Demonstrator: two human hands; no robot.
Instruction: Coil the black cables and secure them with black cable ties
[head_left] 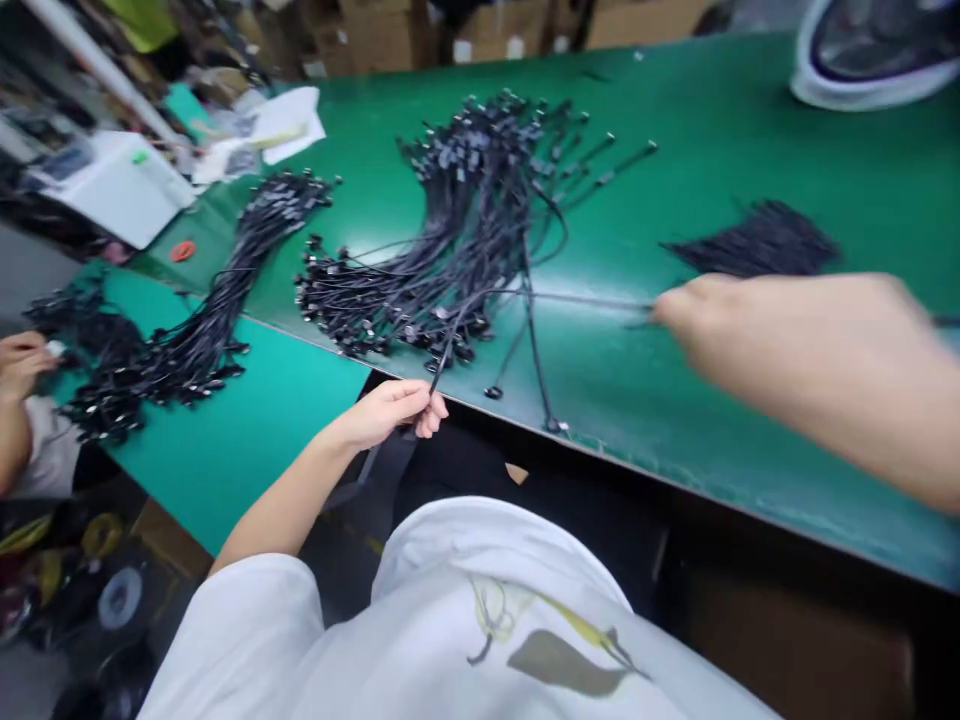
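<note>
My left hand point(409, 408) is closed in a pinch on a thin black cable point(450, 345), just off the table's near edge. From there the cable bends up and runs nearly level to the right. My right hand point(712, 315), smeared by motion, is closed round its other stretch, and its fingertips are hidden. Between and beyond my hands lies a big heap of black cables with small plugs point(465, 220). Two loose cable ends hang toward the near edge. Just beyond my right hand is a bundle of thin black strips point(761, 240), too blurred to name.
A second cable bundle point(225, 290) spans the green tables at left, near another person's hand point(26, 362). Behind it are a white box point(124, 190), papers point(289, 122) and an orange ring point(182, 251). A white-rimmed round object point(817, 85) stands at the far right.
</note>
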